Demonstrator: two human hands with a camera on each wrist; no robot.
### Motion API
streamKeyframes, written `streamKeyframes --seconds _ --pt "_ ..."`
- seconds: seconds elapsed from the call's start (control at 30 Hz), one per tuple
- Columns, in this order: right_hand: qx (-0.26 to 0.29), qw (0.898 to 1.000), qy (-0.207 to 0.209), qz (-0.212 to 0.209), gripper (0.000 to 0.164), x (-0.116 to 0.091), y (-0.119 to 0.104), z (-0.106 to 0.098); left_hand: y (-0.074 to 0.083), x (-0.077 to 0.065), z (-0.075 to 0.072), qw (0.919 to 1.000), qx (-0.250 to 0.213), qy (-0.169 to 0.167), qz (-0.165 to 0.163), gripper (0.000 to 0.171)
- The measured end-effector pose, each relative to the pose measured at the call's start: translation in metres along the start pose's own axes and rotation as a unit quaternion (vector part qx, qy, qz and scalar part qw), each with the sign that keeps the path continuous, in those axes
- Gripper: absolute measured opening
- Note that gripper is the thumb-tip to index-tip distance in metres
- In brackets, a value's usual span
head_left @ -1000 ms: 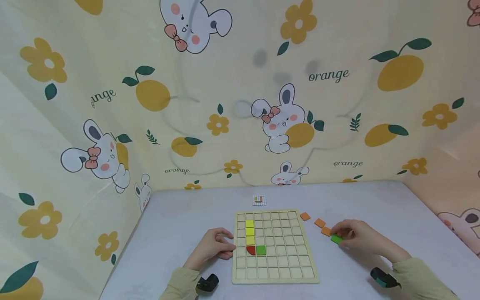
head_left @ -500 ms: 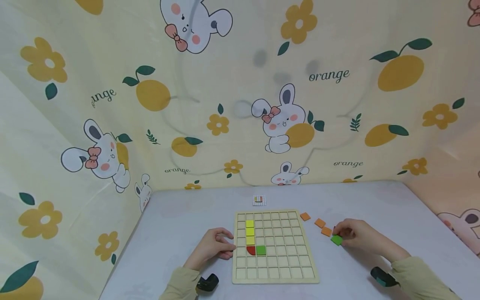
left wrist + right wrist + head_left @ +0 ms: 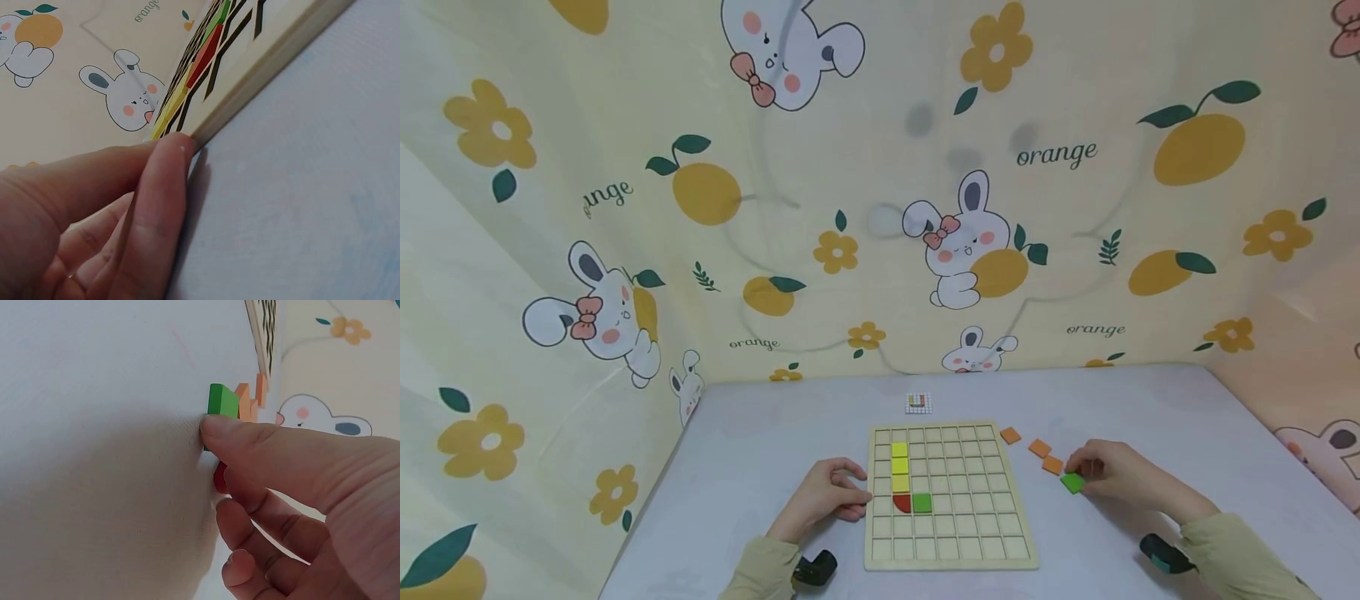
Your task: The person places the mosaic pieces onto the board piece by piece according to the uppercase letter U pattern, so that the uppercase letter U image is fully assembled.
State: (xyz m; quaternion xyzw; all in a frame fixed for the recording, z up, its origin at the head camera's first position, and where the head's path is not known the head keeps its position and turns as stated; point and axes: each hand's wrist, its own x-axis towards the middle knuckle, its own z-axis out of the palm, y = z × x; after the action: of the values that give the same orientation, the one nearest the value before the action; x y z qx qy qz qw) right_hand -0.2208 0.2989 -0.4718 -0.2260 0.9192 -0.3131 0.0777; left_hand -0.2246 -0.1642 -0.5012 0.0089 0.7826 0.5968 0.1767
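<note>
Both curled: left grip [image 3: 824, 492] holds board [image 3: 976, 502], right grip [image 3: 1116, 473] green tile [image 3: 1072, 483].

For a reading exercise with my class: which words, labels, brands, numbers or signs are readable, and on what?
"orange": upper-right lettering, backdrop
"orange": lower-right lettering, backdrop
"orange": lower-left lettering, backdrop
"nge": left lettering, backdrop; start distorted
"orange": tilted lettering, backdrop, left wrist view, probably a repeat
Small card: too small to read any text

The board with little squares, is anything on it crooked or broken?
Nothing looks odd on the board: the yellow tiles, red piece and green tile sit straight in their cells, with no damage visible. The orange tiles lie askew, but they're loose on the table.
</note>
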Motion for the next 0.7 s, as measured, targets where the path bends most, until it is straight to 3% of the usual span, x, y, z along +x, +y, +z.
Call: streamKeyframes --seconds 0.43,0.7 --pt "0.025 1.0 0.0 0.018 0.028 0.0024 -0.0038 0.0027 -0.0014 -0.0002 -0.0009 1.0 -0.003 -0.003 0.005 0.031" --pt "0.051 0.998 -0.017 -0.02 0.018 0.0021 -0.0032 -0.0016 -0.0025 0.0011 -0.0012 0.9999 -0.004 -0.002 0.009 0.031"
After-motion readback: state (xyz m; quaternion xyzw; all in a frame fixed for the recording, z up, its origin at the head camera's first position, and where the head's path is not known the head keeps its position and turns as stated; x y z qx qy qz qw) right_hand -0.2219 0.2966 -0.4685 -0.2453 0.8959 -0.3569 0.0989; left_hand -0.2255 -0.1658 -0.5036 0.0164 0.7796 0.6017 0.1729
